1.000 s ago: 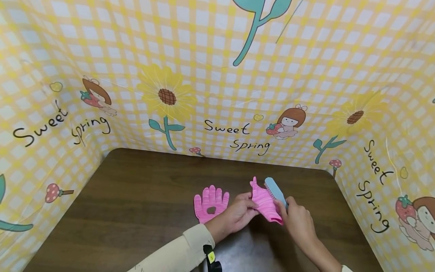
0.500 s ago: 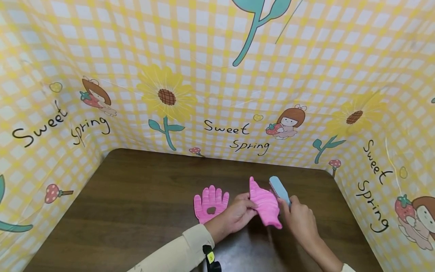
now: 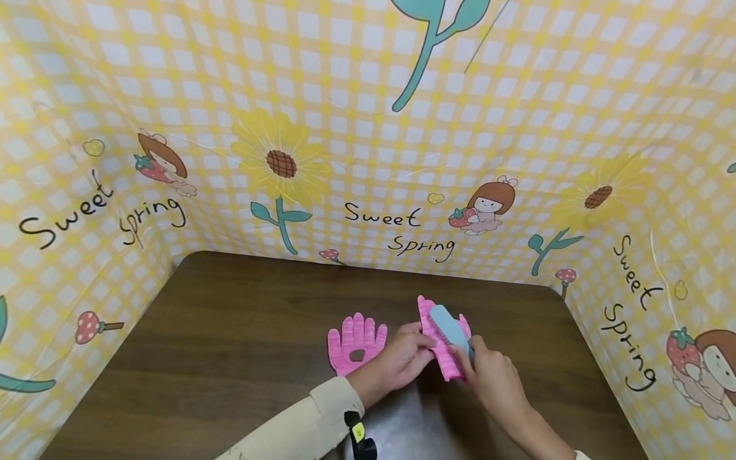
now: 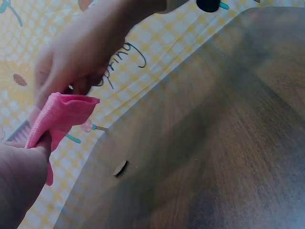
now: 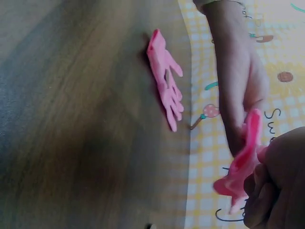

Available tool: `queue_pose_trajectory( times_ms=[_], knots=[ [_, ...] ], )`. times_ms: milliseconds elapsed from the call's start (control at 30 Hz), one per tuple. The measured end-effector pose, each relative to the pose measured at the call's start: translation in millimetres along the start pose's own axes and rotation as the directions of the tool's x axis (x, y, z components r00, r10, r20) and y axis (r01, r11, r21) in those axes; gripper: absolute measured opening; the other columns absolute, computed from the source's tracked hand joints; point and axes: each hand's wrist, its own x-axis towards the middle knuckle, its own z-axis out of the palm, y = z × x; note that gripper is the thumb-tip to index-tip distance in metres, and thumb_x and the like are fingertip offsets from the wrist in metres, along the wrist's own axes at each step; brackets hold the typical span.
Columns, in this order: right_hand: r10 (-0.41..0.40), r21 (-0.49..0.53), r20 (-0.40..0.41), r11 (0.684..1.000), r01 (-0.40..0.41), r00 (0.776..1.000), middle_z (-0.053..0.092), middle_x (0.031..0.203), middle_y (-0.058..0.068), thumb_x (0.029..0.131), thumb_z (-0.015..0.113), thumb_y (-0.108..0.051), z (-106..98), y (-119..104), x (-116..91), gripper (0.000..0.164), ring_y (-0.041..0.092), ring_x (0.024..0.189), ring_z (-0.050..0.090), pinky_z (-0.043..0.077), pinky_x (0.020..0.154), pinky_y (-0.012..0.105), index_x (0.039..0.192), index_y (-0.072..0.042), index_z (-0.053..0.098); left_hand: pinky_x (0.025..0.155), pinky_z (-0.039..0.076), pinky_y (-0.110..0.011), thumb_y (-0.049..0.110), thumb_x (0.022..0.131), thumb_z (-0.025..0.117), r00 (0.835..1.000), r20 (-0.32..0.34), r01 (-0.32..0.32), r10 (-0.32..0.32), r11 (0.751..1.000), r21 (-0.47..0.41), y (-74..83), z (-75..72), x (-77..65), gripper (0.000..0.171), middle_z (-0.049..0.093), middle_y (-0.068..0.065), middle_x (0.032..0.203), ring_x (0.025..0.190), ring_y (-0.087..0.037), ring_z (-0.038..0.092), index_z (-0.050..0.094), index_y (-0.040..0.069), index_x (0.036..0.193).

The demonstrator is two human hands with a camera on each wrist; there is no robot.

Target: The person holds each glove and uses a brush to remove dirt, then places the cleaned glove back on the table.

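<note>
- A pink glove (image 3: 449,368) is held up over a dark wooden table (image 3: 259,319), its fingers pointing toward the far side and its cuff end nearer.
- A blue brush (image 3: 450,327) slants across the glove, bristles turned to the fabric; how firmly they press cannot be told.
- The left hand (image 3: 405,358) pinches the glove's side between thumb and fingers, while the right hand (image 3: 497,377) grips the brush by its near end.
- That one-sided pinch looks like the weak point: a hard stroke could fold the slack fabric or tug it free.
- Bristles might also snag the fabric or scrape the left thumb, close beside the brush.
- A second glove (image 3: 345,351), a brown patch (image 3: 357,355) on its palm, lies on the table, where the nearby left sleeve (image 3: 293,415) could drag it.
- Yellow checked cloth (image 3: 356,153) hangs behind.
</note>
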Motion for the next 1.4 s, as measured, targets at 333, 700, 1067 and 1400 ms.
queue_pose_trajectory(
  times_ms=[333, 700, 1067, 1400],
  knots=[
    [0.019, -0.04, -0.024, 0.999, -0.02, 1.0, 0.042, 0.054, -0.002, 0.099, 0.066, -0.033, 1.6, 6.5, 4.3, 0.033, 0.014, 0.049, 0.041, 0.033, 0.043, 0.028, 0.088, -0.004, 0.055, 0.126, 0.018, -0.057, -0.018, 0.091, 0.027, 1.0, 0.026, 0.007, -0.007, 1.0, 0.001, 0.3, -0.6, -0.2, 0.064, 0.024, -0.031, 0.164, 0.154, -0.042, 0.02, 0.02, -0.016, 0.155],
    [0.096, -0.03, -0.017, 0.995, -0.096, 0.995, 0.049, 0.058, 0.005, 0.103, 0.061, -0.032, -6.6, 31.0, 14.0, 0.038, 0.019, 0.05, 0.046, 0.037, 0.041, 0.03, 0.092, 0.005, 0.057, 0.126, 0.021, -0.057, -0.02, 0.087, 0.029, 0.999, 0.014, -0.036, 0.035, 0.999, 0.014, 1.3, -2.6, -3.9, 0.062, 0.031, -0.033, 0.16, 0.149, -0.038, 0.03, 0.029, -0.02, 0.149],
    [0.078, 0.096, 0.05, 0.992, -0.082, 0.996, 0.046, 0.061, -0.001, 0.104, 0.059, -0.034, -7.6, 16.7, 10.7, 0.033, 0.011, 0.051, 0.043, 0.036, 0.043, 0.024, 0.097, -0.001, 0.059, 0.127, 0.02, -0.055, -0.018, 0.089, 0.03, 0.999, -0.007, -0.037, 0.037, 0.999, 0.006, 1.9, -4.7, -3.7, 0.062, 0.03, -0.031, 0.162, 0.151, -0.039, 0.028, 0.028, -0.018, 0.151],
    [-0.021, 0.062, 0.037, 0.998, 0.018, 0.999, 0.038, 0.056, -0.006, 0.099, 0.067, -0.028, 1.2, -3.5, 0.2, 0.026, 0.009, 0.051, 0.039, 0.033, 0.044, 0.022, 0.089, -0.008, 0.055, 0.125, 0.023, -0.054, -0.017, 0.09, 0.03, 1.0, 0.015, -0.026, 0.025, 0.999, 0.029, 3.7, -1.8, -4.0, 0.062, 0.034, -0.027, 0.162, 0.152, -0.04, 0.028, 0.029, -0.015, 0.153]
  ],
)
